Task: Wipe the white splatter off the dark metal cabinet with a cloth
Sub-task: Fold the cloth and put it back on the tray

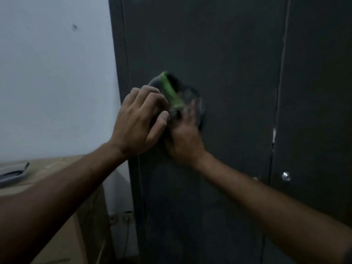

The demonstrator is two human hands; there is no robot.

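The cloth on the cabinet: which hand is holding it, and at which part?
The cloth is blurred. The left hand curls at its left edge; the right hand presses its lower part against the cabinet.

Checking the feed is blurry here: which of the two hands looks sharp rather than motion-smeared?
The left hand, its curled fingers at the cloth's left edge, is sharp. The right hand, lower right on the cloth against the dark cabinet, is smeared.
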